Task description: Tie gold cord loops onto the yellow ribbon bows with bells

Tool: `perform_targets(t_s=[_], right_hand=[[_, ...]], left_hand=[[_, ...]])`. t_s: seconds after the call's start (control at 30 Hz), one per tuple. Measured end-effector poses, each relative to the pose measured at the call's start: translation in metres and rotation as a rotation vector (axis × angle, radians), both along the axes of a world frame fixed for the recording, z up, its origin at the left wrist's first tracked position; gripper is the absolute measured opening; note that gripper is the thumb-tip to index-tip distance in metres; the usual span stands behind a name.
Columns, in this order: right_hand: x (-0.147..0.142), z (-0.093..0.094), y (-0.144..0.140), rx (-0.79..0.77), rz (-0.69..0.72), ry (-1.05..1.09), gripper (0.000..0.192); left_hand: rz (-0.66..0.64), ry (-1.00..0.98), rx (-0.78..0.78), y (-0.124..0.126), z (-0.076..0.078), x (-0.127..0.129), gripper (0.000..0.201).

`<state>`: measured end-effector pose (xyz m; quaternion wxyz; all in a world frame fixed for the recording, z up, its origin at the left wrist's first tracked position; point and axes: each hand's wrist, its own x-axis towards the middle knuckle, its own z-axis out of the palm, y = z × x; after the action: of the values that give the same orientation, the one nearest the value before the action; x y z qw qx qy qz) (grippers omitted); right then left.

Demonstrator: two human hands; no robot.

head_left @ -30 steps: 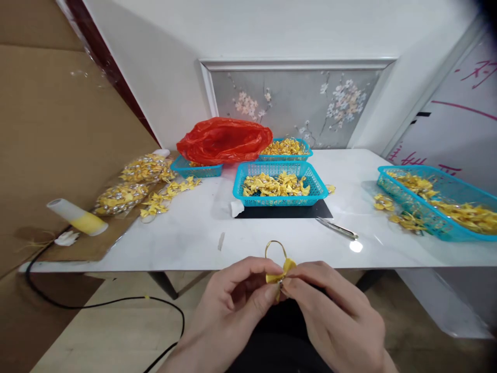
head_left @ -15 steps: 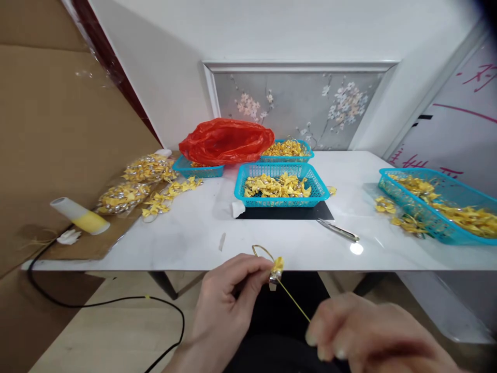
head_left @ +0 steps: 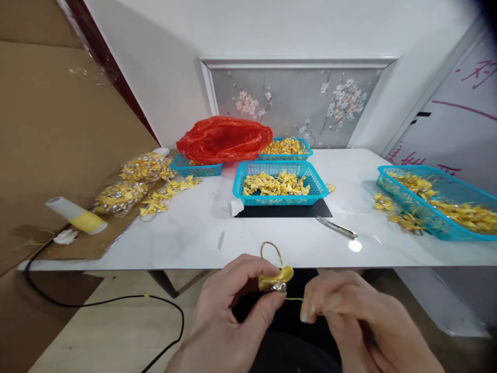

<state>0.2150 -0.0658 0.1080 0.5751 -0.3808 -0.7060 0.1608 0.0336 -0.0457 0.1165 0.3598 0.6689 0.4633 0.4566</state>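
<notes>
My left hand (head_left: 229,305) pinches a small yellow ribbon bow (head_left: 276,278) with a shiny silver centre and a gold cord loop (head_left: 271,249) rising above it. My right hand (head_left: 349,316) grips the loose end of the gold cord (head_left: 294,299), which runs short and level from the bow to my fingers. Both hands hover just in front of the near edge of the white table (head_left: 194,233).
A blue basket (head_left: 278,183) of yellow bows sits mid-table on a black mat, two more baskets and a red plastic bag (head_left: 225,139) behind it. Another blue basket (head_left: 438,199) stands right. Small scissors (head_left: 336,228), bagged bows (head_left: 134,181), a yellow-white tube (head_left: 75,215) and a black cable (head_left: 116,303) lie around.
My right hand pulled the cord out down and to the right, then came back close to the bow. The bow turned flat-on again in my left fingers.
</notes>
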Motion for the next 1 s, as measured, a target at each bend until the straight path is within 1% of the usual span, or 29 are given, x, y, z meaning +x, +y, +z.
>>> perform_targets(t_s=[0.03, 0.13, 0.23, 0.37, 0.47, 0.6, 0.67, 0.77, 0.87, 1.0], right_hand=[[-0.005, -0.004, -0.002, 0.007, -0.059, 0.032, 0.019], [-0.016, -0.011, -0.005, -0.006, -0.099, 0.061, 0.011], [-0.016, -0.008, -0.005, -0.002, -0.132, 0.055, 0.010], [-0.007, -0.004, -0.004, -0.014, -0.143, 0.054, 0.007], [-0.001, -0.004, -0.004, -0.052, -0.120, 0.063, 0.003], [-0.006, -0.008, -0.007, -0.073, -0.099, 0.052, 0.008], [-0.014, -0.011, -0.008, -0.031, -0.133, 0.017, 0.016], [-0.022, -0.016, -0.008, 0.110, -0.223, -0.077, 0.025], [-0.023, -0.016, -0.005, 0.197, -0.219, -0.179, 0.024], [-0.020, -0.011, -0.003, 0.216, -0.230, -0.206, 0.018]], left_hand=[[-0.009, 0.004, 0.014, 0.000, -0.002, 0.000, 0.025], [-0.020, 0.007, 0.038, -0.001, -0.005, -0.001, 0.030], [-0.031, -0.004, 0.013, -0.001, -0.006, -0.001, 0.028], [-0.059, -0.040, -0.034, -0.002, -0.004, 0.000, 0.025], [-0.067, -0.095, -0.129, -0.005, 0.001, 0.002, 0.019], [-0.095, -0.257, -0.339, -0.007, 0.008, 0.003, 0.007], [-0.090, -0.331, -0.388, -0.006, 0.008, 0.002, 0.009], [-0.100, -0.363, -0.395, -0.003, 0.002, -0.002, 0.014], [-0.134, -0.337, -0.367, 0.001, -0.004, -0.005, 0.017], [-0.084, -0.280, -0.308, 0.003, -0.004, -0.004, 0.023]])
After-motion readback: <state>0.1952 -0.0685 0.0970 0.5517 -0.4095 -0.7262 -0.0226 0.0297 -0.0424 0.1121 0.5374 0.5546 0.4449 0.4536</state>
